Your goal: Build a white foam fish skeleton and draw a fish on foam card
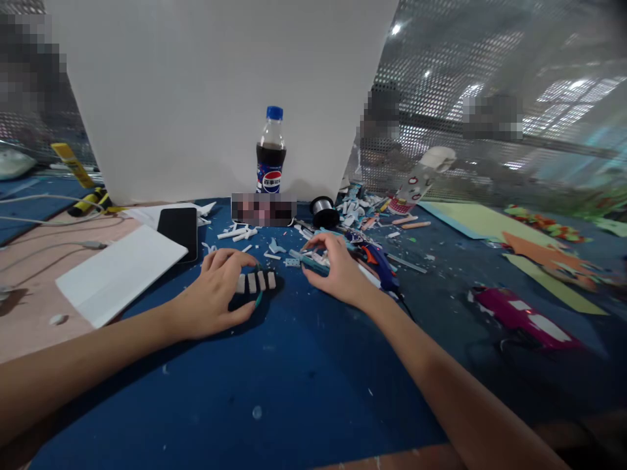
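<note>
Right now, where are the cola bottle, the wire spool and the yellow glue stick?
Cola bottle [271, 156]: head view, dark upper body.
Wire spool [324, 213]: head view, middle.
Yellow glue stick [73, 165]: head view, barrel.

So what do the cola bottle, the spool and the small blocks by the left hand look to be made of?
Bottle: clear, glossy plastic, probably; the dark drink shows through it.
Spool: black rim, likely plastic; its silvery, shiny winding could be metal wire or clear line.
Small blocks by the left hand: pale, matt; foam, wood or clay, I can't tell.
</note>
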### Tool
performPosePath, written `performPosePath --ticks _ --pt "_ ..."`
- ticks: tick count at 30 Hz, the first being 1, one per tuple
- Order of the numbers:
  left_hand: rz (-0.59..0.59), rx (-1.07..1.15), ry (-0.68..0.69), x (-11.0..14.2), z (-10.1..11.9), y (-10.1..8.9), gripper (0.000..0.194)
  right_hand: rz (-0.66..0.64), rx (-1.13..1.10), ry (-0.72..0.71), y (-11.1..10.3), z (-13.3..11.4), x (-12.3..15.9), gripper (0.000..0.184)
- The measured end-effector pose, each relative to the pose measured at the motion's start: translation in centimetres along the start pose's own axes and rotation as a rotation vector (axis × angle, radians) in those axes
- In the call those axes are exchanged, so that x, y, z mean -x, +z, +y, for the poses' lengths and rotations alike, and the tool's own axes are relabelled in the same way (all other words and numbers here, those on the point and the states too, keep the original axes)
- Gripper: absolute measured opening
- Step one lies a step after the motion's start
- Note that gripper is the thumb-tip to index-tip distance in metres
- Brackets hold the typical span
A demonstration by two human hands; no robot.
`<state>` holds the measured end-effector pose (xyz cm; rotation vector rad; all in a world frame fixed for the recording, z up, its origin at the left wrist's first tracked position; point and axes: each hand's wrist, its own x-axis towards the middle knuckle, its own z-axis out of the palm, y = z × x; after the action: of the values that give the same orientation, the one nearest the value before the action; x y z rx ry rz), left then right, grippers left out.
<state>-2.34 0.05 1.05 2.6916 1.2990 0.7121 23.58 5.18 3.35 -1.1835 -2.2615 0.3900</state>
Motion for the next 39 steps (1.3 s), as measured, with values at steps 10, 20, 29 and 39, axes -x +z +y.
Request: performPosePath --ticks 10,20,29,39 --pt "0.075 0.004 0.027 0.0 0.1 0.4 0.037 -0.082 0.019 0.019 0.3 -0.4 0.3 0.022" --pt "0.271 -0.254 0.18 0.2 0.4 0.5 0.065 -0.123 -0.893 0.23 2.3 -3.7 1.2 0.041" --pt "0.42 -0.351 0.39 0.5 0.9 -0.2 0.024 -0.209 -1.042 0.35 3.5 -5.7 2.1 0.045" --pt "0.451 -0.246 0.422 0.7 0.9 -0.4 0.011 0.177 -0.142 0.097 0.7 -4.4 1.5 0.029"
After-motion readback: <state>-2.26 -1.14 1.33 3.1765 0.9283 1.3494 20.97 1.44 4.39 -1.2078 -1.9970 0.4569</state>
